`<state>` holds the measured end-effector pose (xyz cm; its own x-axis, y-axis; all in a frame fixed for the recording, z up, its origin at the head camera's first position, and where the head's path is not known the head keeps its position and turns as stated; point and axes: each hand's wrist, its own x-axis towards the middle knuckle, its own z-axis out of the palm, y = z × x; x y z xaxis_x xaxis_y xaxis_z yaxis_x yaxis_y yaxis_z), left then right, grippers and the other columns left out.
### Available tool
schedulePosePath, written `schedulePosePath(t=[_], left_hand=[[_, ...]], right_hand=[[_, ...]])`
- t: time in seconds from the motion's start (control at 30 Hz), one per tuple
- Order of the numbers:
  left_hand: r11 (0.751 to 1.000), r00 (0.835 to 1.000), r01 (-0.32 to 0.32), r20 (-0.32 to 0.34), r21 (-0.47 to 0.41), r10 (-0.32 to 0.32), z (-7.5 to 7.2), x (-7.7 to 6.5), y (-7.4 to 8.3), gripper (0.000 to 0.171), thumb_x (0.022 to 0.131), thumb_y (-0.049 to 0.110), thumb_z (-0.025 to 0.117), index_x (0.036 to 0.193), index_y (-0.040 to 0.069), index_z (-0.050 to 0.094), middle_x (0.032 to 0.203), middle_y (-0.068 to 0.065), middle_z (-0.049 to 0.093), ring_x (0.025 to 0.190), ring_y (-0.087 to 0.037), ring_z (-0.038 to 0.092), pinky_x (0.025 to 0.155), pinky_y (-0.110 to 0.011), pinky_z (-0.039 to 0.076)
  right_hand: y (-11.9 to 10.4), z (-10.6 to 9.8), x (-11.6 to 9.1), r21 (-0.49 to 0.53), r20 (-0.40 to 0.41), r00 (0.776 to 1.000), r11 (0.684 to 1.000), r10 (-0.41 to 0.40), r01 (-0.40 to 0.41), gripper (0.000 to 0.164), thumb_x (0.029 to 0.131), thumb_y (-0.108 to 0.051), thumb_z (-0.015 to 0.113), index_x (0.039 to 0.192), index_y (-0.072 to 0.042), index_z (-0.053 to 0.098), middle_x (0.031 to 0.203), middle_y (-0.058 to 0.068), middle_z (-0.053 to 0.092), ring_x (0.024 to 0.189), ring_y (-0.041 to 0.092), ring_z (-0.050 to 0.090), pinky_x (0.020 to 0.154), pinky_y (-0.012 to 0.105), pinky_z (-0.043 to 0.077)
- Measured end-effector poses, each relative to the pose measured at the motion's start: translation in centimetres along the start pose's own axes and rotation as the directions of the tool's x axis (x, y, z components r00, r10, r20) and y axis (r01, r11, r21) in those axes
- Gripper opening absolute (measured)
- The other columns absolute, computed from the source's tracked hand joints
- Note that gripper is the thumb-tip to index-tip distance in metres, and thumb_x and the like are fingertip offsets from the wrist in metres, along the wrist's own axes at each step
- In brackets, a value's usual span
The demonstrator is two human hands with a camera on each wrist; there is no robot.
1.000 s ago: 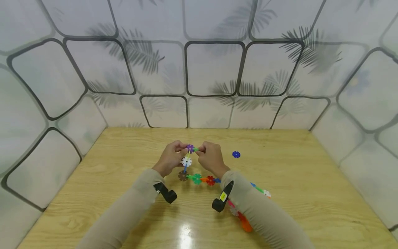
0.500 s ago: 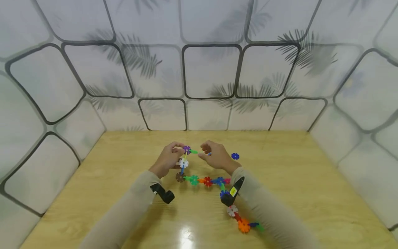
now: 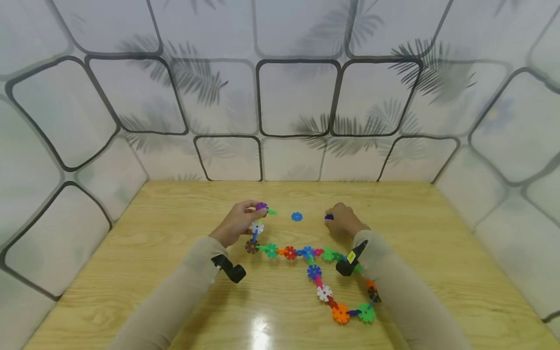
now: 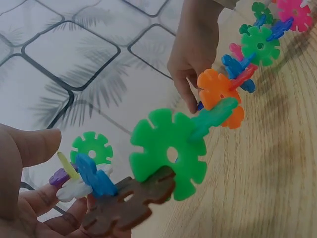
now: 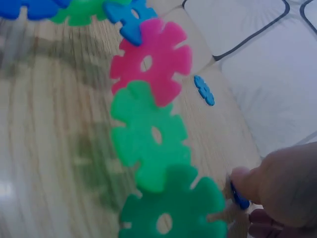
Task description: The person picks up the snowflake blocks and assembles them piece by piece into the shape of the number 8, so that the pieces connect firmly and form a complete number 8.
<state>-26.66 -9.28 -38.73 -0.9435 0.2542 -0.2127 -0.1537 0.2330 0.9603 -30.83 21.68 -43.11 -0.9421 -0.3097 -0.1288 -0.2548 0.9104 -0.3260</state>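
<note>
My left hand (image 3: 238, 221) pinches a purple slotted snowflake disc (image 3: 261, 207) near one end of a chain of linked plastic discs. A green disc (image 3: 272, 212) sticks out from the purple one toward the right. Below it run a white disc (image 3: 256, 227) and a brown disc (image 3: 252, 247), the brown one large in the left wrist view. Farther right, my right hand (image 3: 347, 221) pinches a loose dark blue snowflake disc (image 3: 328, 217) at the tabletop, its thumb over it in the right wrist view. Between the hands lies a lighter blue disc (image 3: 297, 217).
The chain goes on rightward through a red disc (image 3: 290, 253) and bends into a loop, with an orange disc (image 3: 341, 314) at the front. My right forearm covers part of that loop. A patterned cloth wall (image 3: 293, 158) rises behind the wooden table (image 3: 175, 272).
My right hand has let go of the green disc and moved right to the dark blue one. The lighter blue disc now shows uncovered. My left hand stays at the purple disc.
</note>
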Motion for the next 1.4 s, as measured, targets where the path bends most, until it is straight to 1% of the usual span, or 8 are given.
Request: schedulePosePath(t=[0.07, 0.2, 0.4, 0.57, 0.7, 0.8, 1.07, 1.4], left_hand=[[1.0, 1.0, 0.01, 0.005, 0.006, -0.01, 0.0, 0.0, 0.1, 0.027, 0.1, 0.024, 0.057, 0.121, 0.006, 0.057, 0.121, -0.018, 0.054, 0.082, -0.019, 0.05, 0.065, -0.031, 0.048], [1.0, 1.0, 0.011, 0.004, 0.017, -0.011, 0.1, 0.2, 0.4, 0.026, 0.1, 0.027, 0.057, 0.116, 0.007, 0.058, 0.122, -0.018, 0.057, 0.081, -0.019, 0.048, 0.068, -0.034, 0.047], [1.0, 1.0, 0.005, -0.006, -0.002, -0.005, 0.1, 0.5, 0.5, 0.031, 0.101, 0.032, 0.053, 0.121, 0.008, 0.057, 0.117, -0.013, 0.064, 0.074, -0.018, 0.046, 0.067, -0.037, 0.048], [1.0, 1.0, -0.007, -0.009, -0.014, 0.007, 0.0, 0.6, 0.5, 0.033, 0.101, 0.032, 0.053, 0.124, 0.009, 0.055, 0.113, -0.01, 0.064, 0.072, -0.017, 0.043, 0.063, -0.034, 0.046], [1.0, 1.0, -0.012, 0.007, -0.027, 0.012, 0.2, 0.7, 0.5, 0.03, 0.103, 0.032, 0.051, 0.116, 0.006, 0.057, 0.112, -0.011, 0.062, 0.072, -0.017, 0.042, 0.06, -0.031, 0.043], [0.999, 1.0, -0.001, 0.005, -0.041, 0.001, 0.2, 0.8, 0.5, 0.029, 0.103, 0.031, 0.049, 0.113, 0.005, 0.059, 0.111, -0.01, 0.061, 0.07, -0.017, 0.041, 0.058, -0.03, 0.041], [0.998, 1.0, 0.022, 0.008, -0.064, -0.022, 0.3, 0.9, 0.3, 0.024, 0.103, 0.026, 0.05, 0.111, 0.004, 0.057, 0.12, -0.02, 0.058, 0.068, -0.015, 0.043, 0.057, -0.028, 0.042], [0.997, 1.0, 0.015, 0.027, -0.076, -0.013, 0.5, 1.0, 0.2, 0.028, 0.104, 0.025, 0.048, 0.114, 0.0, 0.056, 0.12, -0.021, 0.058, 0.065, -0.013, 0.042, 0.056, -0.026, 0.041]], right_hand=[[0.2, 0.3, 0.0, 0.029, -0.041, 0.999, 0.999, -0.019, 0.02, 0.017, 0.096, -0.012, 0.06, 0.098, 0.003, 0.068, 0.1, 0.021, 0.06, 0.094, 0.036, 0.057, 0.077, 0.042, 0.049], [0.5, 0.6, -0.2, 0.107, -0.101, 0.994, 0.994, 0.034, -0.023, 0.023, 0.092, -0.011, 0.067, 0.107, 0.006, 0.064, 0.103, 0.018, 0.063, 0.097, 0.035, 0.06, 0.084, 0.045, 0.051], [-0.6, 0.2, -0.3, 0.284, -0.142, 0.989, 0.959, 0.041, 0.001, 0.012, 0.093, -0.012, 0.064, 0.101, -0.003, 0.062, 0.089, 0.011, 0.065, 0.079, 0.025, 0.061, 0.068, 0.038, 0.051], [-2.6, 0.0, 0.1, 0.524, -0.1, 0.995, 0.85, 0.002, 0.05, 0.027, 0.096, -0.012, 0.061, 0.121, -0.001, 0.06, 0.079, 0.008, 0.066, 0.068, 0.021, 0.064, 0.057, 0.031, 0.05], [-4.3, 0.0, 0.2, 0.681, -0.067, 0.995, 0.726, -0.076, 0.101, 0.035, 0.095, -0.003, 0.059, 0.13, 0.003, 0.055, 0.088, 0.013, 0.064, 0.08, 0.026, 0.068, 0.069, 0.035, 0.056], [-5.5, 0.1, 0.2, 0.737, -0.046, 0.989, 0.663, -0.142, 0.129, 0.04, 0.096, 0.001, 0.057, 0.135, 0.004, 0.05, 0.091, 0.016, 0.062, 0.088, 0.03, 0.068, 0.078, 0.039, 0.056], [-8.2, 0.6, 0.4, 0.807, -0.027, 0.985, 0.577, -0.169, 0.122, 0.044, 0.095, 0.004, 0.057, 0.139, 0.003, 0.048, 0.096, 0.018, 0.059, 0.092, 0.03, 0.068, 0.082, 0.039, 0.055], [-9.4, 0.5, 0.0, 0.839, -0.044, 0.98, 0.525, -0.196, 0.143, 0.042, 0.095, 0.007, 0.055, 0.136, 0.003, 0.051, 0.097, 0.017, 0.059, 0.09, 0.028, 0.068, 0.086, 0.045, 0.053]])
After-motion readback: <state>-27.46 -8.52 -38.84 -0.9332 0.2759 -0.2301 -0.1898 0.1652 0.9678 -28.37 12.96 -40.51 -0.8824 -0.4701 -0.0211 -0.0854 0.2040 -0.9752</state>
